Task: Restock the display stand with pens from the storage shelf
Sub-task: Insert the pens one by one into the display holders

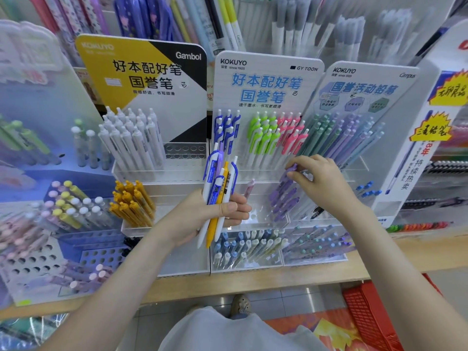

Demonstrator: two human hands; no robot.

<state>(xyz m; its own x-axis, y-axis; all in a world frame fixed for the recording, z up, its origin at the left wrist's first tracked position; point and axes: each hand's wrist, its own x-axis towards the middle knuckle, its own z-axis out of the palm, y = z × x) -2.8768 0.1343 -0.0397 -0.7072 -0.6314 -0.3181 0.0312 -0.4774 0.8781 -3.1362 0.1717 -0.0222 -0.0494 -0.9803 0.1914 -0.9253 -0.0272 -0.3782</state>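
My left hand (215, 214) grips a bundle of pens (219, 188), white barrels with blue clips and one yellow pen, held upright in front of the Kokuyo display stand (268, 79). My right hand (321, 181) pinches the top of a purple pen (291, 169) at the group of purple pens (283, 196) standing in the stand's lower tier. Behind it stand rows of blue (228, 130), green (263, 135) and pink pens (291, 135). A single pale pink pen (249, 188) stands alone between my hands.
A Gambol stand (141, 72) with white pens (131, 138) and yellow pens (133, 206) is at the left. Pencil displays (342, 138) fill the right. Clear trays of pens (253, 247) line the wooden shelf edge (228, 285). A red basket (369, 315) sits on the floor.
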